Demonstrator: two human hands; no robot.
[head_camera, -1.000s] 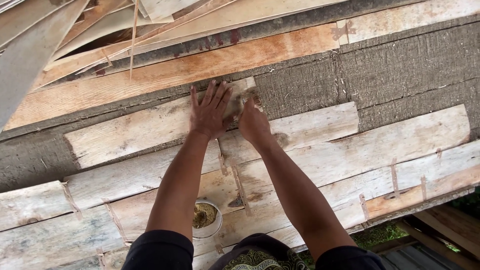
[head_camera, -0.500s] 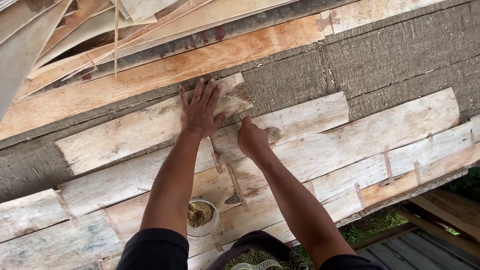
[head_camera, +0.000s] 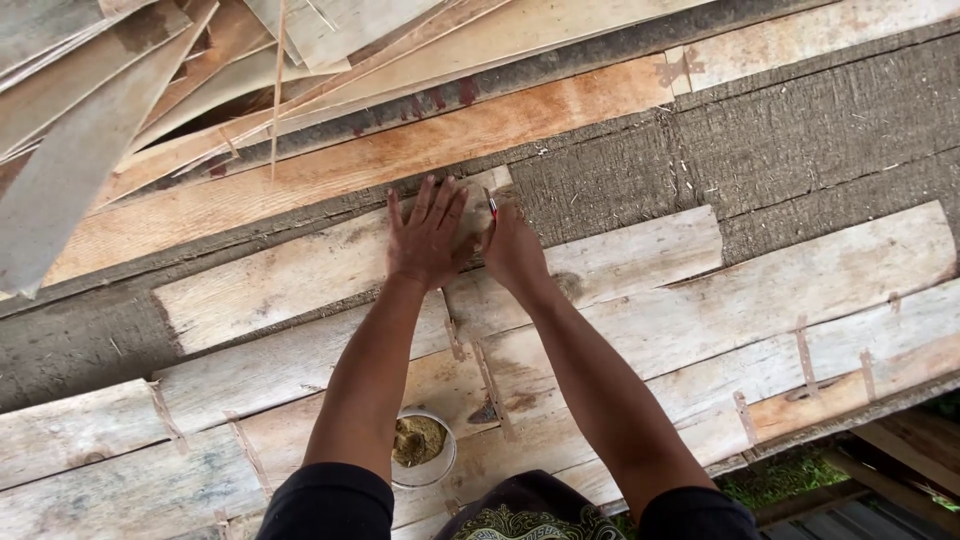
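a pale veneer strip (head_camera: 300, 275) is laid flat on the stack, its long axis running left to right and rising slightly rightward. its right end is pressed by the left hand (head_camera: 428, 235), palm down, fingers spread, nothing gripped. just beside it, the right hand (head_camera: 512, 250) is closed around a small red-tipped tool (head_camera: 491, 205). a bowl of paste (head_camera: 420, 445) sits between the forearms.

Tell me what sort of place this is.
Probably a veneer or plywood workshop, partly open-air. Pale veneer sheets patched with tape strips lie on a work surface, a loose pile of thin sheets sits behind, and grass shows past the edge. The left hand presses one sheet flat.
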